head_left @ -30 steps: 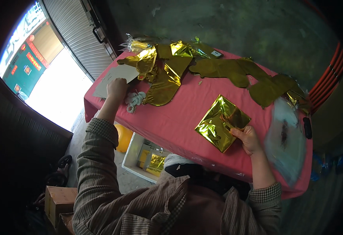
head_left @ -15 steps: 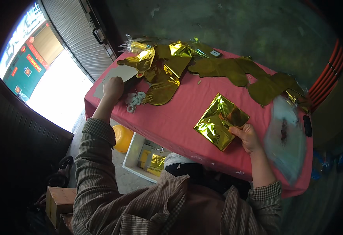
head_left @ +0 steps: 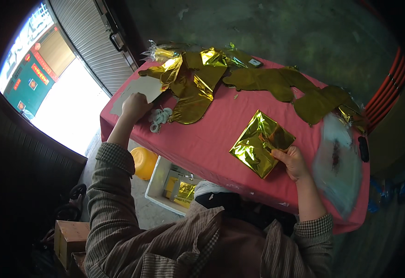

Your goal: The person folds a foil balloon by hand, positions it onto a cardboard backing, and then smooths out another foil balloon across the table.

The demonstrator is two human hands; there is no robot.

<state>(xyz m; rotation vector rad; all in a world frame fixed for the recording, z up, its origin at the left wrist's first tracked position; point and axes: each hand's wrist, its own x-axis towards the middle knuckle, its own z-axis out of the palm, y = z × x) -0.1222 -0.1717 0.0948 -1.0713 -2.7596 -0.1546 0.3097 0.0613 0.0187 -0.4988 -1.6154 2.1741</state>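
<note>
On the pink table (head_left: 211, 139), the right hand (head_left: 294, 161) pinches the near corner of a folded gold foil packet (head_left: 260, 142), fingers closed on its edge; the left hand (head_left: 135, 105) reaches to the table's far left corner and grips a pale card sheet (head_left: 137, 91) — just beside a small heap of white rings (head_left: 158, 119). To do this well, I judge, keep the packet pressed flat; lift the card cleanly, clear of the loose gold foil pile (head_left: 193, 83) beyond.
</note>
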